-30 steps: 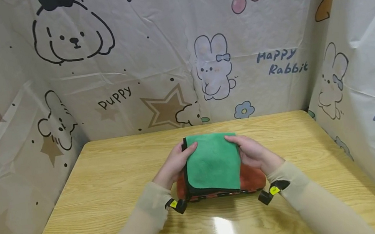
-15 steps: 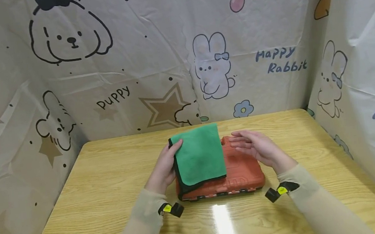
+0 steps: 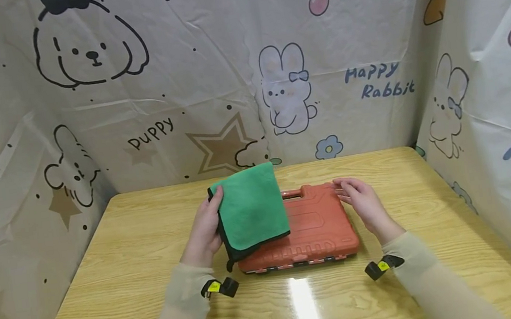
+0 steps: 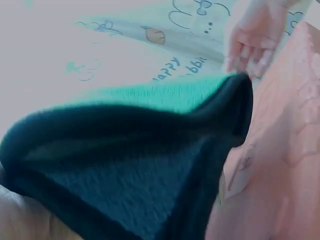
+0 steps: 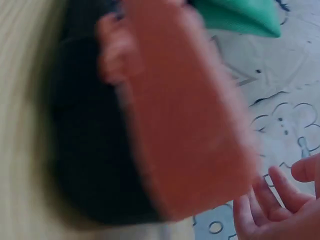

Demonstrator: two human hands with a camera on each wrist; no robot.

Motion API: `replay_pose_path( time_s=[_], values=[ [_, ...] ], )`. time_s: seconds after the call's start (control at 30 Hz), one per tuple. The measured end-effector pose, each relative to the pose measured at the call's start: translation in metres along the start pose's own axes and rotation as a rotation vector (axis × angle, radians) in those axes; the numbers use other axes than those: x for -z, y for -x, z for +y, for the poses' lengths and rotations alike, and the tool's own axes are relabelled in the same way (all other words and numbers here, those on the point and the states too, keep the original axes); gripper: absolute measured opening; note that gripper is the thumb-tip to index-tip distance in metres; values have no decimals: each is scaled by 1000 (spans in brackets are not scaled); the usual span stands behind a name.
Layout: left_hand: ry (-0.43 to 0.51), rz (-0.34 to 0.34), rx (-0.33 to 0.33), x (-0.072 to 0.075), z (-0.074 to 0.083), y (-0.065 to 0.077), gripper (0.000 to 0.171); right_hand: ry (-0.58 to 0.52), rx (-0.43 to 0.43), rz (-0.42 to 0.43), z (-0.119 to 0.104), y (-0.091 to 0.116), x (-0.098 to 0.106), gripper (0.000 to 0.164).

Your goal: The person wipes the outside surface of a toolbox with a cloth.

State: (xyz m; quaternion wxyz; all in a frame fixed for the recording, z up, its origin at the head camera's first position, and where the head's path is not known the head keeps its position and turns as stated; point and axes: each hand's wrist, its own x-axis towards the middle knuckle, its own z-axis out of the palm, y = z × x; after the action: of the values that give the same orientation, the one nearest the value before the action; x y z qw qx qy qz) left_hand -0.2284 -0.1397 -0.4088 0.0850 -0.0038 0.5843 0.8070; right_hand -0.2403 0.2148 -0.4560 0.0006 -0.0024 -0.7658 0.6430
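A folded green cloth (image 3: pixel 251 207) with black edging is pinched along its left side by my left hand (image 3: pixel 204 231), thumb on top. The cloth hangs tilted above the left part of a closed red plastic case (image 3: pixel 320 226) and hides that part. The case lies flat on the table, its black-marked latches toward me and its handle at the back. My right hand (image 3: pixel 362 205) is beside the case's back right corner, fingers loosely extended; whether they touch it I cannot tell. In the right wrist view, the fingers (image 5: pixel 270 200) are at the end of the case and hold nothing.
The wooden table (image 3: pixel 142 246) extends around the case on all sides. A printed cloth backdrop (image 3: pixel 208 80) stands behind the table and along both sides. Each wrist wears a small black camera on a strap.
My right hand has let go of the cloth and moved right to the case's corner. My left hand has carried the cloth left and tilted it, uncovering the right part of the case.
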Motion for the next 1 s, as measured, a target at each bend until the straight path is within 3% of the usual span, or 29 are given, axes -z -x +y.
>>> replay_pose_path(
  time_s=[0.17, 0.43, 0.6, 0.77, 0.9, 1.0],
  values=[
    [21, 97, -33, 7, 9, 6, 37, 87, -27, 19, 14, -2, -5, 51],
    [-110, 261, -94, 26, 24, 13, 39, 116, -144, -153, 22, -3, -11, 63],
    [-287, 374, -163, 39, 27, 11, 42, 144, -169, -192, 29, -5, -15, 64],
    [-458, 458, -265, 49, 29, 2, 34, 155, -159, -187, 35, -6, -18, 65],
    [-650, 528, -364, 55, 28, -10, 33, 161, -136, -183, 36, -6, -17, 64],
    [-800, 539, -426, 56, 25, -18, 34, 173, -134, -179, 37, -6, -16, 63]
  ],
)
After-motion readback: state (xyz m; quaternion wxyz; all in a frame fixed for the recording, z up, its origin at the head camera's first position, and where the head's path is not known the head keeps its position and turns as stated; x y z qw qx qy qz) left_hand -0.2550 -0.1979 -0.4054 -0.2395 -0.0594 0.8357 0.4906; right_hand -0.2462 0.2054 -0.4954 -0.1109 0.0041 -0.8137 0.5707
